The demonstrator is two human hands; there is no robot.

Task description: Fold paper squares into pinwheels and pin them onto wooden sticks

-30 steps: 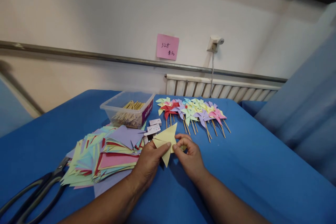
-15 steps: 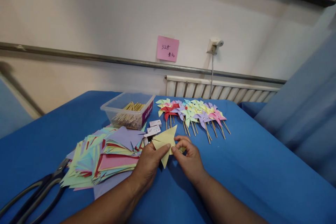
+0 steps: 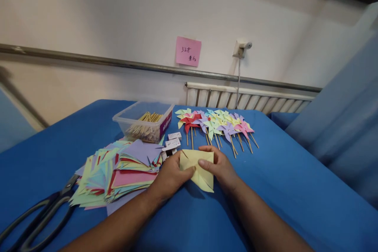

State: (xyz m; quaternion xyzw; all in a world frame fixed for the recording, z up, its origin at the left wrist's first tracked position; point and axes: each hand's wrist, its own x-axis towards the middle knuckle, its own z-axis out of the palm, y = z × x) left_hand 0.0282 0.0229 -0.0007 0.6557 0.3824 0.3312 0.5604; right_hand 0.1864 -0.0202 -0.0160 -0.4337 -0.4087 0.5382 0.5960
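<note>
The left hand pinches the paper from its left, thumb on top; the right hand grips its right side, forearms converging.

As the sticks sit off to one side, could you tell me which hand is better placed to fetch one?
Probably the left hand: the box of sticks stands on its side, behind the paper pile. The right hand sits farther. Both hold the yellow paper.

Handwritten "32" on pink wall note
</note>
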